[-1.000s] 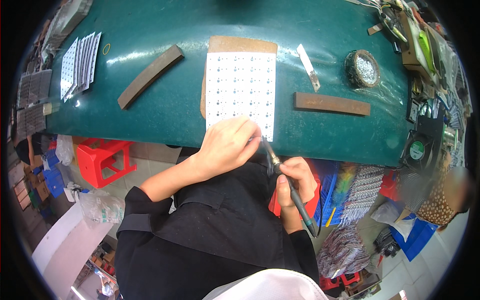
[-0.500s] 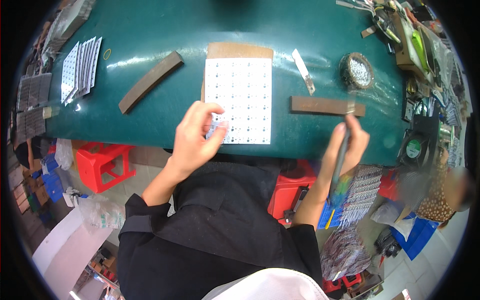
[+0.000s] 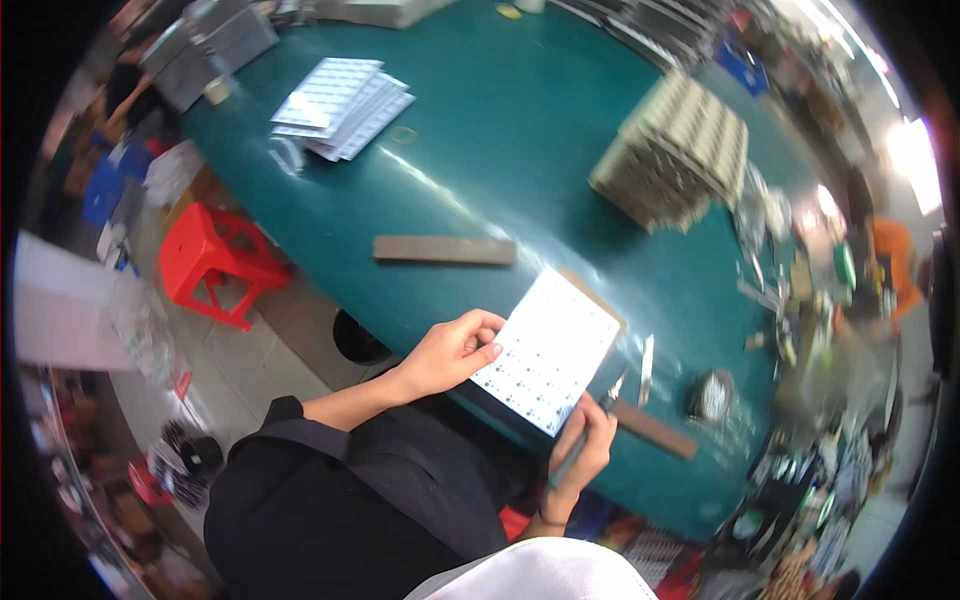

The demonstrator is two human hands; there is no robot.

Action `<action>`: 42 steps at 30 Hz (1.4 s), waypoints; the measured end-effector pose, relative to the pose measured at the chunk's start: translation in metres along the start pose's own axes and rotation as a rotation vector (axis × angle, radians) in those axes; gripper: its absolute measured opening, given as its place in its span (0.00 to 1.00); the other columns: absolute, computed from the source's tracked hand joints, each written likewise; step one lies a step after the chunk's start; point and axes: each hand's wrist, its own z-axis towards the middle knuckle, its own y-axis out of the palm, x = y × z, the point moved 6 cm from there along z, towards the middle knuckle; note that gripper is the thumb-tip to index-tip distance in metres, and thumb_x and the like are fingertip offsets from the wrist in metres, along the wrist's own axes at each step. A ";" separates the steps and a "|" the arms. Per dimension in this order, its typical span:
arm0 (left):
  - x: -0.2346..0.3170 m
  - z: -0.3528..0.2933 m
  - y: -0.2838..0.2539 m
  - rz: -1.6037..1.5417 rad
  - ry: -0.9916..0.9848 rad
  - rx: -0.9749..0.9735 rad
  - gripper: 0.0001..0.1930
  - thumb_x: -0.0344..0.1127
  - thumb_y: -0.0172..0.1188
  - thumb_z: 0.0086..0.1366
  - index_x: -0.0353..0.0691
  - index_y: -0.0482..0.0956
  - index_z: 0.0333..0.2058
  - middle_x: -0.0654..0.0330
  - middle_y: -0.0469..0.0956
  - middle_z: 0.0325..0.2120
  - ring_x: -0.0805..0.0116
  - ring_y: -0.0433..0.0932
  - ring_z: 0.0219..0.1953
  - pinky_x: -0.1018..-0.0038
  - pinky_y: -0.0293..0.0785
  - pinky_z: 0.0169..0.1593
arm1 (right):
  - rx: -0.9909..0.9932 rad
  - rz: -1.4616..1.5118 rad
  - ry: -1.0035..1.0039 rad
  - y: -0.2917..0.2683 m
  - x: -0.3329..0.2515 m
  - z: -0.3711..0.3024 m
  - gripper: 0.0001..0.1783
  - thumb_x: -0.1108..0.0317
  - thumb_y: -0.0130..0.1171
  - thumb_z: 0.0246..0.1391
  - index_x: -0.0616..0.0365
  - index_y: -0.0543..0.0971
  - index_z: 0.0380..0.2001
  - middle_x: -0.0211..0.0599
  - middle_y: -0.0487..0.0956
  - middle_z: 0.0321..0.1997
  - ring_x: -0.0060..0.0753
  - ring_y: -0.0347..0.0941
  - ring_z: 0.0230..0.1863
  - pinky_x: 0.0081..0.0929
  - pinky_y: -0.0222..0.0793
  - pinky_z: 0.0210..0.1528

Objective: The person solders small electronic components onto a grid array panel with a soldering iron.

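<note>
A white sheet (image 3: 548,345) with rows of small dark marks lies on brown cardboard (image 3: 603,303) near the table edge. My left hand (image 3: 455,352) is at the sheet's left edge, thumb and fingertips pressed together; anything between them is too small to make out. By the sheet's lower right corner, my right hand (image 3: 585,450) grips a slim grey-handled tool (image 3: 566,466) with a metal tip pointing away from me. Right of it is a brown bar (image 3: 655,432). Farther right stand a flat white-and-metal blade-like piece (image 3: 647,368) and a round dish (image 3: 712,396) of shiny bits.
Another brown bar (image 3: 443,250) lies left of the sheet. Stacked white sheets (image 3: 340,105) are at the far left, and a tall stack of grey moulded trays (image 3: 675,150) is at the back right. A red stool (image 3: 220,262) stands beside the green table (image 3: 480,130).
The view has turned, so the scene appears rotated clockwise and the tray stack shows. My right hand with the tool has moved left, from beside the bar's far end to the sheet's corner.
</note>
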 end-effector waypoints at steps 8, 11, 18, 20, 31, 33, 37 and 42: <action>0.003 0.044 -0.218 -0.439 0.230 0.502 0.11 0.30 0.58 0.69 0.31 0.82 0.47 0.61 0.83 0.38 0.77 0.80 0.39 0.78 0.76 0.46 | -0.093 0.043 -0.033 0.008 0.019 0.019 0.08 0.69 0.58 0.63 0.62 0.72 0.35 0.55 0.81 0.50 0.49 0.79 0.43 0.36 0.73 0.47; 0.006 0.067 -0.344 -0.172 0.287 0.802 0.13 0.31 0.59 0.68 0.32 0.82 0.48 0.62 0.84 0.39 0.78 0.80 0.38 0.78 0.75 0.44 | -0.156 -0.086 -0.105 0.006 0.024 0.008 0.10 0.70 0.63 0.57 0.60 0.72 0.36 0.55 0.79 0.55 0.54 0.76 0.50 0.41 0.69 0.53; -0.042 0.095 -0.508 0.091 0.193 1.022 0.12 0.33 0.60 0.65 0.34 0.85 0.44 0.60 0.85 0.37 0.75 0.80 0.40 0.77 0.74 0.46 | -0.246 -0.288 -0.317 0.017 0.021 -0.001 0.17 0.68 0.69 0.49 0.58 0.70 0.36 0.53 0.77 0.58 0.56 0.72 0.56 0.49 0.64 0.59; -0.050 0.102 -0.515 0.175 0.150 0.940 0.13 0.33 0.60 0.64 0.38 0.86 0.45 0.59 0.86 0.38 0.74 0.81 0.42 0.74 0.74 0.47 | -0.227 -0.297 -0.327 0.017 0.021 0.001 0.18 0.67 0.70 0.48 0.58 0.70 0.36 0.53 0.77 0.58 0.57 0.72 0.56 0.50 0.63 0.59; 0.196 0.107 -0.246 0.974 1.148 0.839 0.16 0.42 0.54 0.72 0.40 0.74 0.26 0.60 0.70 0.24 0.53 0.74 0.22 0.64 0.70 0.24 | -0.419 -0.365 -0.278 0.002 -0.003 -0.019 0.34 0.36 0.68 0.41 0.53 0.70 0.35 0.49 0.73 0.64 0.54 0.68 0.64 0.55 0.56 0.65; 0.231 0.120 -0.198 0.867 1.313 0.764 0.15 0.42 0.53 0.72 0.41 0.75 0.28 0.60 0.71 0.25 0.53 0.75 0.23 0.63 0.71 0.25 | -0.460 -0.345 -0.275 -0.001 -0.009 -0.026 0.31 0.44 0.75 0.39 0.53 0.70 0.34 0.52 0.72 0.64 0.53 0.67 0.66 0.54 0.54 0.66; 0.256 0.196 -0.123 0.748 1.059 0.581 0.12 0.41 0.54 0.72 0.42 0.79 0.32 0.59 0.78 0.29 0.52 0.79 0.32 0.64 0.75 0.35 | -0.338 -0.364 -0.383 -0.007 -0.007 -0.046 0.27 0.59 0.78 0.39 0.53 0.69 0.35 0.49 0.77 0.60 0.48 0.72 0.62 0.50 0.57 0.63; 0.214 0.305 -0.057 0.459 0.558 0.194 0.22 0.54 0.59 0.63 0.36 0.80 0.33 0.51 0.83 0.35 0.56 0.82 0.38 0.64 0.76 0.44 | -0.098 -0.121 -0.282 -0.045 -0.016 -0.033 0.28 0.53 0.77 0.40 0.49 0.66 0.32 0.36 0.85 0.48 0.43 0.80 0.50 0.39 0.64 0.55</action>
